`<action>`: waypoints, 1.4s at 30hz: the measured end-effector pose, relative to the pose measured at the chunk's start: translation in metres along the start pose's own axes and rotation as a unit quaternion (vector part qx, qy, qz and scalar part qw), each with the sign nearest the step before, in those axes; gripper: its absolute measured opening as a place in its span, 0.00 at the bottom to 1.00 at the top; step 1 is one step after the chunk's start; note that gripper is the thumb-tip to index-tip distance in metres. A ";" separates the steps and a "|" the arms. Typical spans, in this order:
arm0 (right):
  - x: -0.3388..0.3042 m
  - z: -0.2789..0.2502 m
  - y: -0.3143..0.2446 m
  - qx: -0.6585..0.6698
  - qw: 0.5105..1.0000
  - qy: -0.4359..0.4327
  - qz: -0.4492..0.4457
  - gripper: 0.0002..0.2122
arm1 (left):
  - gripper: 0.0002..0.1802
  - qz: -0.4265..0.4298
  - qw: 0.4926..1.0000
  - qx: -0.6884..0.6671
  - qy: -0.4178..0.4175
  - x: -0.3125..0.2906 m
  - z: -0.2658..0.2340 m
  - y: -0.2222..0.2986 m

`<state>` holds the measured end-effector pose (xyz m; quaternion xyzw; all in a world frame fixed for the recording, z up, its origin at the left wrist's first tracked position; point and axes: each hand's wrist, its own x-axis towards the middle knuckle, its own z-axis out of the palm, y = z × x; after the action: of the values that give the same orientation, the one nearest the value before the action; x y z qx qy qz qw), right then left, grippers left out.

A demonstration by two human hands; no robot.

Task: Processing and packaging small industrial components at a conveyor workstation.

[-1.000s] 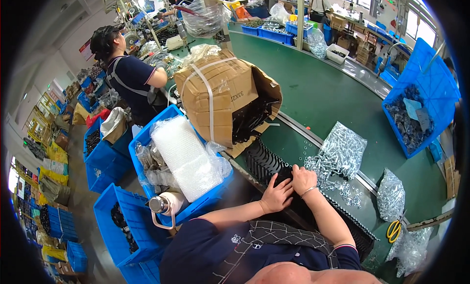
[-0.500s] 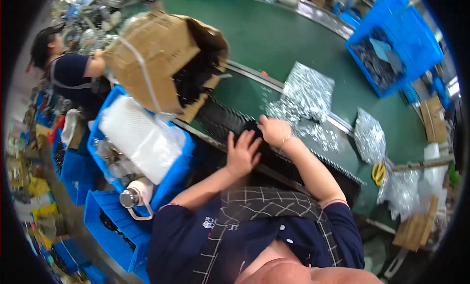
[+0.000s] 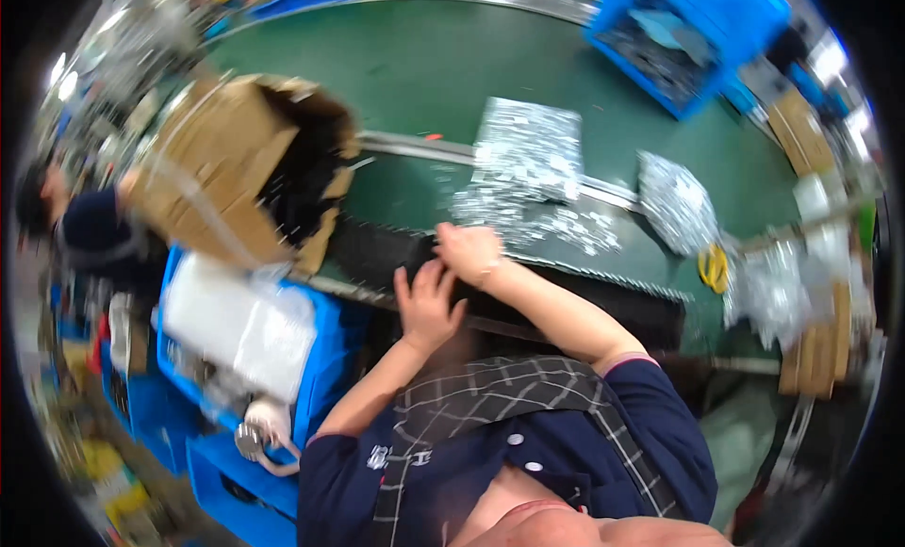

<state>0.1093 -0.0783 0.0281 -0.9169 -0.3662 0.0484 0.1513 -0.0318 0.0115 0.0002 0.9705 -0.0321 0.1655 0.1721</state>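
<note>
A long black strip or mat (image 3: pixel 603 297), with small silver pieces lined up along its far edge, lies along the near side of the green table. My right hand (image 3: pixel 468 253) is over its left part, fingers bent together; whatever they hold is too small or blurred to name. Just nearer to me, my left hand (image 3: pixel 429 307) has its fingers spread, the tips touching or almost touching the black material. Beyond my hands is a pile of small silver pieces (image 3: pixel 580 228), partly spilling from a silvery plastic bag (image 3: pixel 530 142).
A tipped cardboard box (image 3: pixel 217 161) with black items opens toward my hands. Blue bins (image 3: pixel 320 368) stand at my left, one holding white wrap and a bottle. To the right lie another silvery bag (image 3: pixel 677 203) and yellow-handled scissors (image 3: pixel 714 268). A co-worker (image 3: pixel 94 228) is far left.
The view has swung, so the box, bags and bins appear shifted and turned, with motion blur. Both hands stay at the black strip, my left one still spread beside the right.
</note>
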 end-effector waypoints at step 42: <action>-0.006 -0.010 0.019 0.023 0.998 -0.036 -0.048 0.09 | 0.35 -0.004 1.000 0.008 0.000 0.004 0.007 0.020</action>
<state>0.1192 -0.0975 0.0315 -0.8922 -0.4138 0.0828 0.1611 -0.0283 -0.0098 0.0021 0.9720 -0.0269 0.1650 0.1650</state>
